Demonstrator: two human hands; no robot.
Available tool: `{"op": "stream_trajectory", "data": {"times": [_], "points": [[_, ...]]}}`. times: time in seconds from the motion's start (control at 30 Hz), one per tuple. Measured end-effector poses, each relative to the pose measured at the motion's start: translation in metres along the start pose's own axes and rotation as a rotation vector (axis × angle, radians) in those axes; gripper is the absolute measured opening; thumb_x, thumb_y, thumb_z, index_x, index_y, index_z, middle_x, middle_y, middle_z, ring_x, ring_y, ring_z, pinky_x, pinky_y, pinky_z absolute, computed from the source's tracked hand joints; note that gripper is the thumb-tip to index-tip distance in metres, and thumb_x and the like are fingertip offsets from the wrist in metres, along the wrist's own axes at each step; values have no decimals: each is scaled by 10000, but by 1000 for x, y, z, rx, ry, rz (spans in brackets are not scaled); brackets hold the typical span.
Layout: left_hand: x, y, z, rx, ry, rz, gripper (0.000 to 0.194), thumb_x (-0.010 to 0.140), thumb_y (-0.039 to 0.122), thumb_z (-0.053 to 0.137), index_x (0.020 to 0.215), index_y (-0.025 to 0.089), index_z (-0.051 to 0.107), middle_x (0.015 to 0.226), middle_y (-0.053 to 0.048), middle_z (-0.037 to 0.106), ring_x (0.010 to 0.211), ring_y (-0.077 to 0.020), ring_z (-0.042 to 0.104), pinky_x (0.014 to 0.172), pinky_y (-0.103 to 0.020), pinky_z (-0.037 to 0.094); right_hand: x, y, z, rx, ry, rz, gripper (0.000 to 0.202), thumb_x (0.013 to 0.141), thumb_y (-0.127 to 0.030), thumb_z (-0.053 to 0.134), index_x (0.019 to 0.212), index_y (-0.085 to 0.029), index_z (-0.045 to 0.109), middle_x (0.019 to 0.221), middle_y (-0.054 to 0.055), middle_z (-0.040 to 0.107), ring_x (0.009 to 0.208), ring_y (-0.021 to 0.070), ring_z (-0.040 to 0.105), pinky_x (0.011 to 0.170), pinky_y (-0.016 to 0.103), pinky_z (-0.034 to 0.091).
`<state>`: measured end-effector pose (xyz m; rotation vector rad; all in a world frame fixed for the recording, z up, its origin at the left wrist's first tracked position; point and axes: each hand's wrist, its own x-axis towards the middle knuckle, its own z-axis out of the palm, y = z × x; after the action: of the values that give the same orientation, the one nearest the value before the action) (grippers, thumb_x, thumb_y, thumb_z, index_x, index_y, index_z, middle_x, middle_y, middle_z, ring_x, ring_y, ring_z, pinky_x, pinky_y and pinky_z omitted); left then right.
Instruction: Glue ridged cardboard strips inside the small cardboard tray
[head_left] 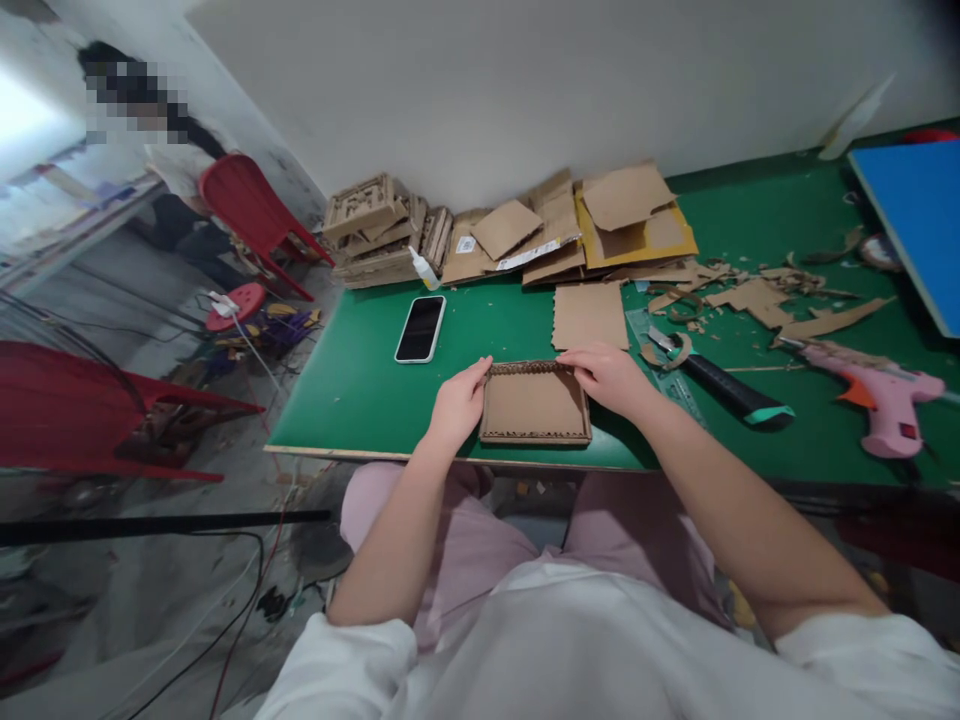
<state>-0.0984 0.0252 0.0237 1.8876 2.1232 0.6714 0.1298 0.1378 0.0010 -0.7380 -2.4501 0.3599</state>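
Observation:
A shallow cardboard tray (535,404) with low corrugated walls lies on the green table close to its front edge. My left hand (458,402) grips the tray's left side, fingers closed at the back left corner. At the back right corner, my right hand (606,376) has its thumb and fingers closed on the tray's wall. Just behind the tray is a flat cardboard piece (590,316) with jagged edges. A box cutter (727,385) with a black and teal handle lies to the right of my right hand, over a clear green ruler (679,392).
On the green table (345,400) are a phone (421,329), a glue bottle (424,270), stacked cardboard frames (367,215), cardboard sheets (508,229), scraps (757,297), a pink glue gun (889,400) and a blue board (915,215). A person (180,170) is at the back left near red chairs (244,205).

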Motion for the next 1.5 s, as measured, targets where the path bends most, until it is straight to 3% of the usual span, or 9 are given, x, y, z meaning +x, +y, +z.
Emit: {"op": "stream_trajectory", "data": {"times": [0.23,0.53,0.7,0.83,1.07,1.27,1.5], "points": [[-3,26,-4,285,-126,68,499,802,83,335,1283,117,460,1371,-80,425,1269,-170,397,1056,-336,355,0,-2,-1,24,-43,5,331,809,-115,419,998,-195,679,1041,33,661,953,189,593,849,341,489],[-4,32,1,456,-177,80,516,803,89,335,1313,45,401,1384,-134,399,1279,-228,379,1066,-369,321,1,-4,-2,1,-59,-16,327,818,-128,411,985,-175,688,1013,56,668,920,208,596,807,354,499],[-3,39,2,438,-156,78,498,852,163,301,1326,23,364,1411,-162,346,1325,-254,289,1082,-421,273,1,-2,-6,41,51,43,356,810,-106,403,1050,-184,653,1032,44,664,957,193,587,857,355,483],[0,50,6,412,-175,180,546,865,202,271,1386,39,243,1469,-140,225,1363,-253,185,1105,-443,201,1,0,-10,65,164,84,382,769,-57,398,1011,-179,667,1002,45,667,952,185,589,873,340,478],[5,55,17,406,-254,272,558,872,265,263,1393,67,228,1482,-130,188,1375,-259,130,1112,-459,139,2,2,-8,32,70,90,375,755,-48,407,963,-198,681,980,34,675,932,196,595,858,350,477],[4,51,21,418,-258,277,584,861,276,289,1396,54,214,1485,-138,178,1368,-275,149,1108,-454,145,2,3,-2,35,13,79,288,847,-163,426,1011,-156,663,975,66,682,909,199,610,821,335,480],[4,51,22,409,-262,266,578,860,281,286,1393,66,221,1482,-141,189,1368,-269,153,1107,-454,149,7,4,5,62,-4,228,211,844,-264,501,891,-192,694,900,52,698,844,202,632,749,329,490]]}}
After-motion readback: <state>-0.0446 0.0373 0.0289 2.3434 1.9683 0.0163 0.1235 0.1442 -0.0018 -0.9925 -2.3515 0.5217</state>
